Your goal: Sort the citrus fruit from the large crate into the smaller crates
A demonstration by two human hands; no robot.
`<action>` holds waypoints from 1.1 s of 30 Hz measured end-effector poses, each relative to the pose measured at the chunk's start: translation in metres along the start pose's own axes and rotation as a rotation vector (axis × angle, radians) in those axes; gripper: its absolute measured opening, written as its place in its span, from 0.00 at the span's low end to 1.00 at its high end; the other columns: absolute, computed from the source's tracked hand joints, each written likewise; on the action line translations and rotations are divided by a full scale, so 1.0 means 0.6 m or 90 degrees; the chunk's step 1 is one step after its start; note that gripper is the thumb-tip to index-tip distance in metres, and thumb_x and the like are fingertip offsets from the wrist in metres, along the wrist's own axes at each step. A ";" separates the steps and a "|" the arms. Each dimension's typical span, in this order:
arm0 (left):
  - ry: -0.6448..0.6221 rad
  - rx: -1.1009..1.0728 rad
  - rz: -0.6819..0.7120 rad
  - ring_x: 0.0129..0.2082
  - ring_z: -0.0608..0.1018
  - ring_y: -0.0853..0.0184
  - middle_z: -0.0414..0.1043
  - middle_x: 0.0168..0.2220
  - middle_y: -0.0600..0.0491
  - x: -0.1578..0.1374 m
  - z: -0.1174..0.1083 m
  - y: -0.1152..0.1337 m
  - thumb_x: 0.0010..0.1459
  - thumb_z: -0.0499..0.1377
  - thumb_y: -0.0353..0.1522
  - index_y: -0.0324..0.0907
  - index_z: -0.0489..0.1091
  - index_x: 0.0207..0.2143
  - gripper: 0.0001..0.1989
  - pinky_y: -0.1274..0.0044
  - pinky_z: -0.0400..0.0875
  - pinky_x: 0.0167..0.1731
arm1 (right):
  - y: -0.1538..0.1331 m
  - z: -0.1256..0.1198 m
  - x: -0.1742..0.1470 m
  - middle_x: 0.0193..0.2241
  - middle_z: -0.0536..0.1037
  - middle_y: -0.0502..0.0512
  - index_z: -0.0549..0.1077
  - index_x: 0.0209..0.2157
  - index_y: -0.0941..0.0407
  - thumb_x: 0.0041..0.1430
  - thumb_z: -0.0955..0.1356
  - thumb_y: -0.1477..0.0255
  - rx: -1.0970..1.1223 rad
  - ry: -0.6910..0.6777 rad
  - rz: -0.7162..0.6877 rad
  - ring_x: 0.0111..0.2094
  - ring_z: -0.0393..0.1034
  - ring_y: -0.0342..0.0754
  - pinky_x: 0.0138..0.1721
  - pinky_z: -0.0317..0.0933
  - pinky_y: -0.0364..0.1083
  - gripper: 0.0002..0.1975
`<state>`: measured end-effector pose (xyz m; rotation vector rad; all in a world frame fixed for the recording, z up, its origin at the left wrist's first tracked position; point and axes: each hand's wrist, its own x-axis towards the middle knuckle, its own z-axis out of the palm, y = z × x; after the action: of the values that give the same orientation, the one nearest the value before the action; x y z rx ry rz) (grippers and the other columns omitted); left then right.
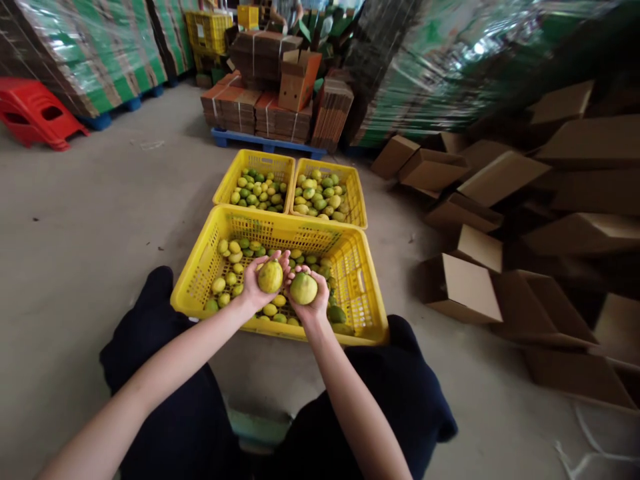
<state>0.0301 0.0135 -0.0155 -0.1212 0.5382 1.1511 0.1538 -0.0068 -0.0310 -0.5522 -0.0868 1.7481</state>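
Cupped palm up, my left hand (253,283) holds a yellow lemon (271,277) with darker blotches. Beside it, my right hand (320,303) has its fingers curled round a greenish-yellow lemon (303,289). Both hands are above the near yellow crate (363,283), which stands between my knees. Yellow and green lemons (218,285) lie scattered over its slotted bottom, partly hidden by my hands and forearms. A dark green lemon (337,314) rests to the right of my right wrist.
Two smaller-looking yellow crates, left (227,177) and right (357,200), stand behind, holding lemons. Farther back are bundled flat cartons on a blue pallet (267,143). Open cardboard boxes (473,287) pile up at right. A red stool (43,113) stands far left, near wrapped stacks (95,53).
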 end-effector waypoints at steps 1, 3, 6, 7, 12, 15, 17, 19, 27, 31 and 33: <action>-0.002 0.007 0.000 0.30 0.82 0.68 0.79 0.43 0.46 -0.001 0.002 -0.002 0.56 0.52 0.27 0.39 0.72 0.48 0.18 0.75 0.77 0.36 | -0.002 -0.001 -0.001 0.28 0.78 0.48 0.71 0.29 0.54 0.44 0.70 0.73 -0.003 -0.003 -0.003 0.27 0.73 0.43 0.31 0.71 0.42 0.07; 0.000 0.015 0.001 0.32 0.81 0.68 0.79 0.44 0.46 -0.003 0.006 -0.007 0.56 0.52 0.26 0.39 0.71 0.50 0.19 0.75 0.77 0.38 | -0.006 -0.003 -0.003 0.28 0.78 0.47 0.71 0.29 0.54 0.43 0.70 0.72 -0.011 -0.007 -0.013 0.27 0.73 0.42 0.31 0.71 0.42 0.08; 0.005 0.020 0.000 0.33 0.81 0.69 0.79 0.40 0.49 -0.009 0.013 -0.011 0.57 0.53 0.25 0.39 0.71 0.51 0.20 0.76 0.76 0.39 | -0.011 -0.001 -0.007 0.27 0.78 0.47 0.70 0.27 0.54 0.44 0.70 0.72 -0.029 -0.003 -0.030 0.27 0.73 0.43 0.31 0.71 0.42 0.06; 0.006 0.021 -0.001 0.33 0.81 0.69 0.79 0.38 0.50 -0.011 0.015 -0.011 0.57 0.53 0.25 0.40 0.71 0.50 0.19 0.76 0.76 0.39 | -0.013 0.001 -0.009 0.26 0.77 0.47 0.70 0.26 0.54 0.44 0.70 0.72 -0.037 -0.001 -0.032 0.27 0.73 0.43 0.31 0.71 0.43 0.05; 0.038 0.009 -0.007 0.32 0.79 0.66 0.75 0.29 0.51 -0.017 0.014 -0.001 0.61 0.54 0.29 0.38 0.73 0.38 0.08 0.72 0.76 0.40 | -0.021 0.006 -0.015 0.25 0.77 0.50 0.71 0.25 0.55 0.47 0.70 0.71 -0.060 0.035 -0.050 0.29 0.74 0.46 0.31 0.71 0.46 0.03; 0.044 0.004 0.007 0.30 0.78 0.66 0.74 0.29 0.51 -0.017 0.014 0.005 0.59 0.57 0.30 0.38 0.71 0.34 0.04 0.73 0.76 0.35 | -0.022 -0.003 -0.015 0.27 0.79 0.47 0.72 0.27 0.54 0.48 0.72 0.71 -0.042 0.079 -0.087 0.28 0.74 0.44 0.33 0.72 0.45 0.04; 0.060 0.004 0.014 0.29 0.76 0.68 0.73 0.28 0.51 -0.017 0.015 0.006 0.57 0.58 0.28 0.38 0.70 0.33 0.02 0.77 0.74 0.30 | -0.020 -0.012 -0.011 0.29 0.80 0.47 0.72 0.29 0.54 0.49 0.73 0.69 -0.035 0.102 -0.066 0.27 0.75 0.44 0.31 0.73 0.46 0.07; 0.083 -0.003 0.004 0.28 0.76 0.68 0.72 0.27 0.51 -0.016 0.015 0.007 0.56 0.57 0.28 0.39 0.69 0.31 0.01 0.79 0.73 0.27 | -0.014 -0.018 -0.004 0.29 0.81 0.48 0.71 0.29 0.54 0.52 0.72 0.65 -0.035 0.129 -0.015 0.26 0.75 0.45 0.30 0.73 0.46 0.09; 0.076 -0.077 -0.058 0.25 0.77 0.69 0.74 0.29 0.47 -0.015 0.009 0.018 0.66 0.44 0.31 0.37 0.69 0.43 0.15 0.81 0.74 0.22 | -0.004 -0.014 0.001 0.23 0.79 0.54 0.71 0.31 0.56 0.61 0.65 0.61 -0.088 0.168 0.130 0.26 0.75 0.49 0.25 0.72 0.46 0.12; -0.007 0.042 -0.092 0.19 0.74 0.71 0.75 0.29 0.46 -0.013 0.013 0.036 0.68 0.41 0.38 0.35 0.69 0.43 0.21 0.83 0.67 0.14 | -0.018 -0.011 -0.007 0.27 0.80 0.56 0.71 0.34 0.58 0.54 0.70 0.69 -0.129 0.055 0.167 0.28 0.77 0.50 0.26 0.73 0.45 0.08; -0.045 0.142 -0.116 0.12 0.66 0.73 0.72 0.25 0.47 -0.012 0.015 0.047 0.67 0.39 0.44 0.33 0.70 0.39 0.27 0.83 0.56 0.08 | -0.024 -0.010 -0.009 0.29 0.80 0.55 0.70 0.35 0.57 0.50 0.70 0.72 -0.183 0.017 0.173 0.27 0.76 0.49 0.24 0.71 0.44 0.09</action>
<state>0.0058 0.0225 0.0005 0.0622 0.5777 0.9083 0.1703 -0.0093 -0.0296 -0.8275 -0.2576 2.0068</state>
